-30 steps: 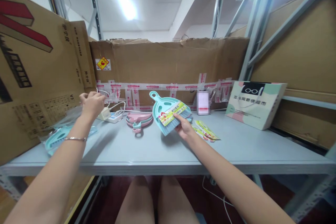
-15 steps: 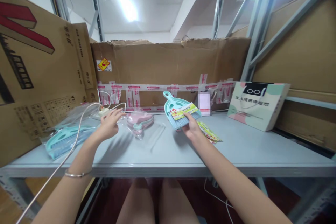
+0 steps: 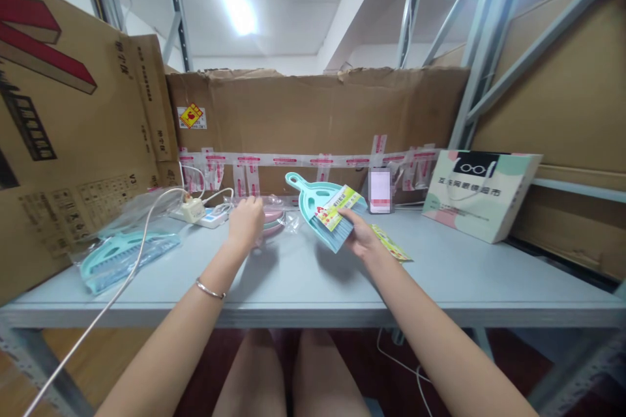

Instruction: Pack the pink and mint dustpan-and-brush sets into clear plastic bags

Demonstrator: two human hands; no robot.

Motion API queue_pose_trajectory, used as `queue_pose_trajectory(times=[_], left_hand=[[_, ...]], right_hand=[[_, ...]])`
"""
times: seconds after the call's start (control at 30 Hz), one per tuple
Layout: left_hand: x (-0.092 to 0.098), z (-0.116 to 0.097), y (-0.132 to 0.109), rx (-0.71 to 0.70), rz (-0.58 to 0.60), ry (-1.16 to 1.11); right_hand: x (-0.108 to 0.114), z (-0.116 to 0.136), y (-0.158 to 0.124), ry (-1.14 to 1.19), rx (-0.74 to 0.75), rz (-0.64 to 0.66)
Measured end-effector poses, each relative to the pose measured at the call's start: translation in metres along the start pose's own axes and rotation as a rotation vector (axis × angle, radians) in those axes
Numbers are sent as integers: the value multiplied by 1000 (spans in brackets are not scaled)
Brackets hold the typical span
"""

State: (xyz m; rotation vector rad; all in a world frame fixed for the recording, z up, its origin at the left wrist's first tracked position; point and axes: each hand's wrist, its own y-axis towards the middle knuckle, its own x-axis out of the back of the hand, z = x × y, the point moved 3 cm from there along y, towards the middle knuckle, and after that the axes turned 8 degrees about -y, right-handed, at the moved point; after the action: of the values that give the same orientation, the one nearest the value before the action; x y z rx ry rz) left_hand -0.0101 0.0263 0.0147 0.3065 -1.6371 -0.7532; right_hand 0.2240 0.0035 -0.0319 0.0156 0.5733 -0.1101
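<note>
My right hand (image 3: pixel 359 234) grips a light-blue dustpan (image 3: pixel 308 199) with a blue-bristled hand brush (image 3: pixel 339 232) against it, tilted above the table. A yellow-green printed card (image 3: pixel 337 208) lies across the brush. My left hand (image 3: pixel 247 220) is closed over crumpled clear plastic bag (image 3: pixel 293 221) film; its fingertips are partly hidden. Behind that hand a pink dustpan set (image 3: pixel 272 223) lies on the table, mostly covered from sight. More printed cards (image 3: pixel 391 244) lie beside my right wrist. At the left rests a bagged blue dustpan and brush set (image 3: pixel 127 260).
A white power strip (image 3: pixel 212 217) with a plug and cable stands left of my left hand. The white cable (image 3: pixel 141 254) crosses the table's left side. A phone (image 3: pixel 380 190) leans at the back by a cardboard box (image 3: pixel 313 111). A printed gift box (image 3: pixel 479 195) stands right.
My left hand has moved right and closed. The clear bag film has shifted from the table's middle toward the back. The dustpan in my right hand has moved slightly left and tilted.
</note>
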Motion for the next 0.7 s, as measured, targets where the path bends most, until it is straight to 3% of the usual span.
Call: queue_pose_trajectory(times=[0.17, 0.37, 0.53, 0.7], left_hand=[[-1, 3, 1, 73, -125, -152], [-2, -12, -9, -67, -228, -359], [-2, -37, -15, -279, -253, -484], [-6, -41, -21, -321, -264, -548]], right_hand=[[2, 0, -13, -165, -47, -4], [0, -8, -19, -299, -26, 48], [-7, -18, -17, -220, -38, 56], [-8, -23, -10, -65, -15, 7]])
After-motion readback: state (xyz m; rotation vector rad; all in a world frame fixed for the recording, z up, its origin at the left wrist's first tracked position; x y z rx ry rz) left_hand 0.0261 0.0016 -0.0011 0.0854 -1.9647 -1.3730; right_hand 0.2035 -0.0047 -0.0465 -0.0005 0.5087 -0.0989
